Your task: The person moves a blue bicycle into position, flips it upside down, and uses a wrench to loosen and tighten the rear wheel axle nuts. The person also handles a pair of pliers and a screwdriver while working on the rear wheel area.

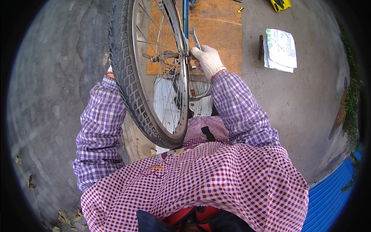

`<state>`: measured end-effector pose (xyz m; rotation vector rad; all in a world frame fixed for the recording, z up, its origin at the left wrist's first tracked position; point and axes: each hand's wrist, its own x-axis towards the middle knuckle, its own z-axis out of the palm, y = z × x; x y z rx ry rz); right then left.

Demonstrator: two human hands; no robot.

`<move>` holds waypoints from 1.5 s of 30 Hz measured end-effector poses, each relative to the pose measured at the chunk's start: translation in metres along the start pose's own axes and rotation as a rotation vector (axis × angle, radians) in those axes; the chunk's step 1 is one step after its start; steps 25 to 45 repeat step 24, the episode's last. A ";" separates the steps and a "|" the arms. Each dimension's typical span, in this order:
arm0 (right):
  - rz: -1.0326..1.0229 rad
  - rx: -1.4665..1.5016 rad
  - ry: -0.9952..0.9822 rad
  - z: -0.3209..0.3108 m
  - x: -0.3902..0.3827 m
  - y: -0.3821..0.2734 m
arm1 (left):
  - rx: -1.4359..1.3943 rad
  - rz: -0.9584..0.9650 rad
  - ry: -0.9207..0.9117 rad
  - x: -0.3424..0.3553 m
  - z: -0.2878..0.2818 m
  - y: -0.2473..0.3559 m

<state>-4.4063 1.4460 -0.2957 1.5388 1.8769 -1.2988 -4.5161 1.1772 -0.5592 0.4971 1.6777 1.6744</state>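
The left hand (109,72) is mostly hidden behind the tyre (127,77), so its grip cannot be told. The wheel (160,69) stands upright over the floor's middle. At its axle (166,56) the gloved right hand (208,60) has fingers closed round a spanner (195,38) (judging by this, nut work is in hand). Turning next calls for swing room between the spokes and the board (220,34); open floor (309,100) lies right.

Your right hand (208,60) wears a white knitted work glove with a reddish cuff edge. Both your arms are covered by purple-and-white checked sleeves (241,112), and over your front lies a red-and-white gingham apron (216,181) with a small yellow mark.
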 end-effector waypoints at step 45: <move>0.093 0.166 -0.098 0.048 -0.012 0.021 | 0.270 -0.080 0.071 0.012 -0.030 -0.035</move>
